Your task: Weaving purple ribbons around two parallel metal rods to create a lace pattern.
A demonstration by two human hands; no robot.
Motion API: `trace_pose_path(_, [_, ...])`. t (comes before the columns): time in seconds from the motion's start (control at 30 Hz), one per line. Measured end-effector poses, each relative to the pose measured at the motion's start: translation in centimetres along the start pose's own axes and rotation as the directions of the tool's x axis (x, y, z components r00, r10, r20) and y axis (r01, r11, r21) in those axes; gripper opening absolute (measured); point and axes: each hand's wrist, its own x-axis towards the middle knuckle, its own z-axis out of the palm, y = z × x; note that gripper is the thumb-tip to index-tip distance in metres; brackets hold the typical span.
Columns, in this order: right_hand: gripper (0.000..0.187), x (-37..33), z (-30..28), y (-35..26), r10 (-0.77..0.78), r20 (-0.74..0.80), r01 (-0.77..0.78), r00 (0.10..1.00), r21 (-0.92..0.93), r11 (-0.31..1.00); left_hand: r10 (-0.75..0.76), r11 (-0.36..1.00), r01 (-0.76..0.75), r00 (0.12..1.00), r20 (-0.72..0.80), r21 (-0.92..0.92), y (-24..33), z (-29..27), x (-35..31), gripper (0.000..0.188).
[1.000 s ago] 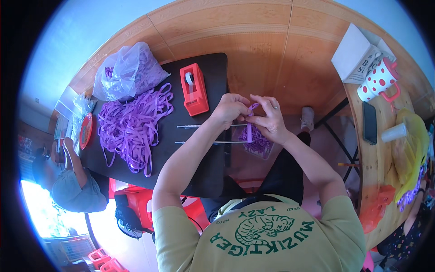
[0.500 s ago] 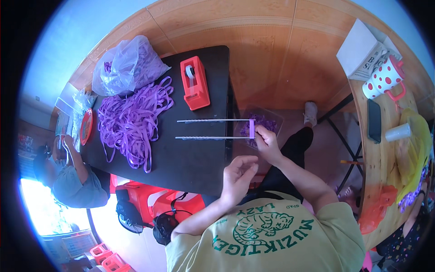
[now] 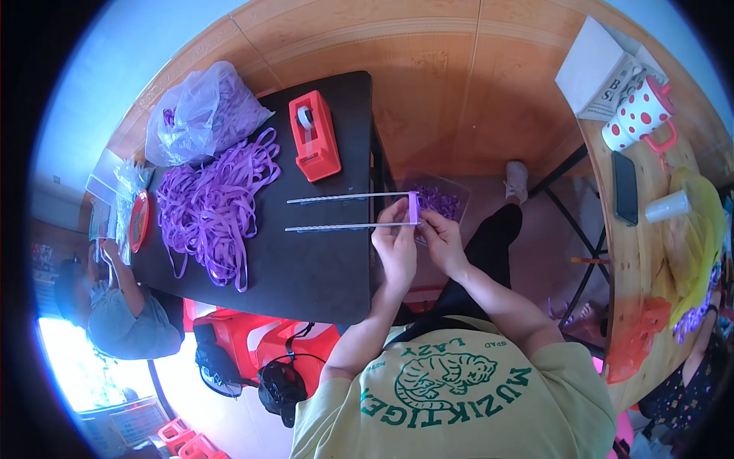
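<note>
Start at the left side of the black table [image 3: 306,268], where the big pile of purple ribbon strips [image 3: 210,206] lies loose, just below a clear bag of more ribbon [image 3: 202,115]. Keep that pile off your work. The red tape holder [image 3: 313,145] sits near the table's far edge, close enough to reach.

The two thin metal rods [image 3: 344,212] lie side by side and stick out past the table's right edge. A short purple ribbon piece [image 3: 414,206] crosses their right ends. That is where your hands are.

Your left hand [image 3: 396,245] has its fingers pinched together at the lower rod's end. Your right hand [image 3: 442,239] has its fingers closed on the ribbon piece. Pull the ribbon snug and flat, I think, and keep both rods level so they stay the same way apart.

You cannot see if the ribbon is wrapped right around the rods or only laid on them; your fingers cover it. The clear tray of purple bits [image 3: 440,200] is partly behind your hands. A person at the table's left corner is cut off by the dark rim.
</note>
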Motion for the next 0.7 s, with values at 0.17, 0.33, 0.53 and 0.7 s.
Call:
trace_pose_path(0.17, [0.014,0.3,-0.6,0.2,-0.011,0.088,0.008,0.996,0.032,0.999,0.026,0.999,-0.023,0.998,0.062,-0.047,-1.4,-0.4,1.3,0.016])
trace_pose_path(0.33, [0.015,0.4,-1.1,-0.3,0.049,0.129,-0.065,0.991,0.128,0.99,-0.109,0.958,0.139,0.985,0.133,-0.25,-2.0,-0.9,2.0,0.009])
trace_pose_path(0.53, [0.014,-0.2,-0.8,-1.4,0.036,-0.026,-0.03,0.999,0.206,0.978,-0.026,0.979,0.058,0.986,0.163,-0.195,-1.3,-0.4,1.8,0.01])
trace_pose_path(0.7, [0.015,-0.1,-1.2,-1.5,-0.024,-0.065,0.036,0.998,0.194,0.98,-0.059,0.973,0.092,0.985,0.159,-0.211,-1.4,-0.7,1.9,0.01])
